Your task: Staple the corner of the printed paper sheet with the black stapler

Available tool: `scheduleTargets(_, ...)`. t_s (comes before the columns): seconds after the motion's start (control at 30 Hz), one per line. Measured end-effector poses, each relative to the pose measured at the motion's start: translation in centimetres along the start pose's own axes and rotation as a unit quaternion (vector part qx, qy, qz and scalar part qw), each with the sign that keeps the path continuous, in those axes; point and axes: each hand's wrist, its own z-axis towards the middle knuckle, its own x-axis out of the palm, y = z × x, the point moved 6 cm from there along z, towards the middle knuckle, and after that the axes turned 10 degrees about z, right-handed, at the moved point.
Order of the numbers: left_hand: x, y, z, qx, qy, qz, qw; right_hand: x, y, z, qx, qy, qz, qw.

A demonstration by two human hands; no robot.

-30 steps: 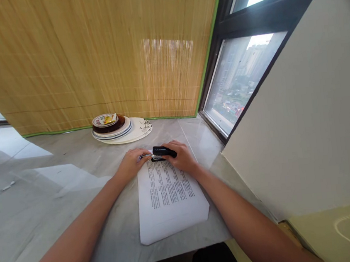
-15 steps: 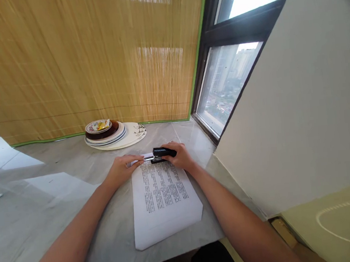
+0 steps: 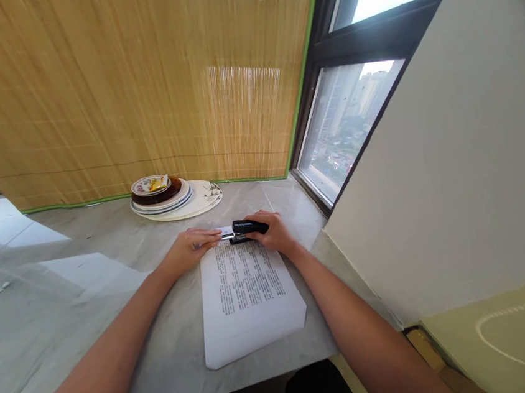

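Observation:
A sheet of printed paper (image 3: 249, 298) lies on the grey marble counter (image 3: 90, 302) in front of me. At its far edge sits a black stapler (image 3: 247, 228) with its metal tip over the paper's top edge. My right hand (image 3: 273, 236) is closed around the stapler's body. My left hand (image 3: 190, 248) rests at the paper's top left corner, fingers stretched toward the stapler's metal tip and touching it.
A stack of plates (image 3: 175, 196) with a brown bowl and a small patterned dish stands at the back by the bamboo blind (image 3: 138, 84). A window (image 3: 343, 119) is at the right, then a pale wall (image 3: 465, 156).
The view shifted slightly. My hands, the stapler and the paper keep nearly the same pose; the left fingers stay at the stapler's tip.

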Motion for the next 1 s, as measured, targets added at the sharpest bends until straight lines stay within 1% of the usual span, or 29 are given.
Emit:
scheduleTargets(0.13, -0.5, 0.5, -0.1, -0.018, -0.021, 0.014, 1.000, -0.6, 0.2, 0.1, 0.003, -0.013, -0.004, 1.000)
scheduleTargets(0.23, -0.7, 0.4, -0.2, -0.031, -0.028, 0.010, 0.999, -0.5, 0.9, 0.2, -0.012, 0.006, 0.004, 1.000)
scheduleTargets(0.37, -0.2, -0.5, 0.0, -0.056, -0.025, -0.002, 0.998, 0.6, 1.8, 0.4, -0.029, 0.036, 0.028, 0.999)
scheduleTargets(0.47, 0.8, -0.9, 0.1, -0.063, 0.001, -0.003, 0.998, 1.9, 2.4, 0.3, -0.039, 0.069, 0.040, 0.996)
scheduleTargets(0.53, 1.3, -0.8, 0.0, -0.068, 0.008, 0.004, 0.998, 2.6, 2.7, 0.2, -0.043, 0.082, 0.044, 0.995)
scheduleTargets(0.6, 1.3, -0.5, -0.1, -0.072, 0.002, 0.009, 0.997, 2.9, 3.0, 0.1, -0.040, 0.076, 0.051, 0.995)
scheduleTargets(0.73, 0.6, -0.2, 0.0, -0.087, -0.022, 0.021, 0.996, 2.7, 3.3, 0.2, -0.038, 0.055, 0.049, 0.997)
scheduleTargets(0.77, 0.4, -0.4, 0.1, -0.089, -0.030, 0.026, 0.995, 2.4, 3.1, 0.3, -0.033, 0.037, 0.043, 0.998)
scheduleTargets(0.8, 0.2, -0.6, 0.2, -0.088, -0.036, 0.030, 0.995, 1.8, 2.7, 0.4, -0.023, 0.007, 0.036, 0.999)
scheduleTargets(0.87, 0.4, -1.1, 0.4, -0.073, -0.027, 0.039, 0.996, 0.0, 1.6, 0.4, 0.008, -0.086, 0.014, 0.996)
scheduleTargets(0.93, 1.1, -1.6, 0.3, -0.043, 0.013, 0.052, 0.998, -2.2, 0.1, 0.0, 0.045, -0.186, -0.017, 0.981)
scheduleTargets(1.0, 2.2, -1.9, 0.0, -0.006, 0.077, 0.070, 0.995, -3.8, -1.2, -0.6, 0.076, -0.259, -0.051, 0.962)
